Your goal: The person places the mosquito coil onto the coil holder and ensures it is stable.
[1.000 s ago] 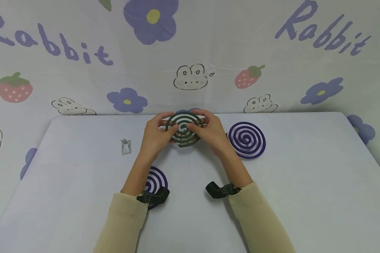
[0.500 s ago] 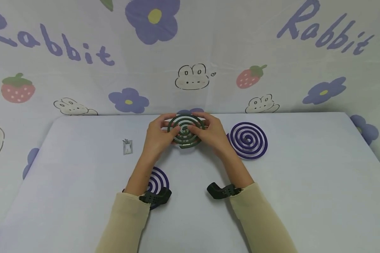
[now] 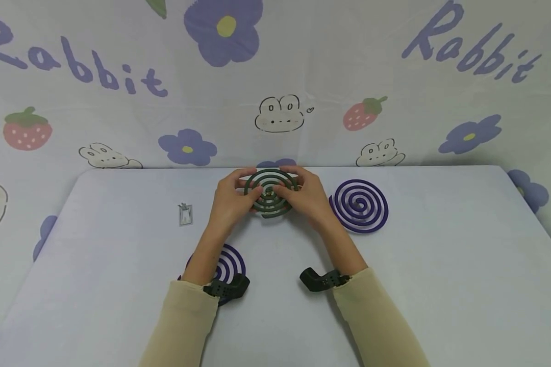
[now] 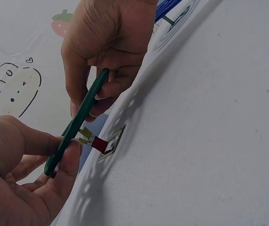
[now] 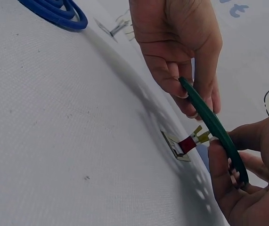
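A green mosquito coil is held in both hands near the back of the white table. My left hand pinches its left edge, thumb on the upper face close to the centre. On the opposite edge, my right hand grips it the same way. Seen edge-on in the left wrist view, the coil is clear of the tabletop. Beneath it, a small metal coil stand sits on the table, its forked upright reaching up to the coil's underside near the middle, right beside the thumb tips.
To the right, a purple mosquito coil sits raised on a stand. Another purple coil lies at front left, partly hidden under the left wrist. A loose metal stand is left of the left hand. Behind the table hangs a printed cloth.
The green coil has come down slightly between the hands, which keep their hold on it. The head view has shifted a little; the other things stay in place.
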The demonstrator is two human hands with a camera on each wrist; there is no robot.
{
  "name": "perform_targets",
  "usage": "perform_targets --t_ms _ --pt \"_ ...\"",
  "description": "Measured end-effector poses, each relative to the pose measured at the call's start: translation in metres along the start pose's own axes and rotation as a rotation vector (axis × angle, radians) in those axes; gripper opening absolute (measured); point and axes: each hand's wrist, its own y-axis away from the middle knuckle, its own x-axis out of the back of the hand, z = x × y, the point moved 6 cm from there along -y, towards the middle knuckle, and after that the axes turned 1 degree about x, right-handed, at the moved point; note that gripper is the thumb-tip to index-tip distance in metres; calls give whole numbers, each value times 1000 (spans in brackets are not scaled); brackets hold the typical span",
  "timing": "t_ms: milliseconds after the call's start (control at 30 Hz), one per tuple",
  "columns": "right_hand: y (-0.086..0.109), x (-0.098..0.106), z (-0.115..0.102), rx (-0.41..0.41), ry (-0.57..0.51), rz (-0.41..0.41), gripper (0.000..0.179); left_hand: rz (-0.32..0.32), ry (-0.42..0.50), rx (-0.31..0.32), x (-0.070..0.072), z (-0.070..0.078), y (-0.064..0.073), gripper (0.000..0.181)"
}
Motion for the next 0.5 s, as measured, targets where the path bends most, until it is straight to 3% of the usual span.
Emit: perform_targets --t_ms 500 --pt "0 -2 1 -10 -2 -4 51 40 -54 17 -1 -2 0 46"
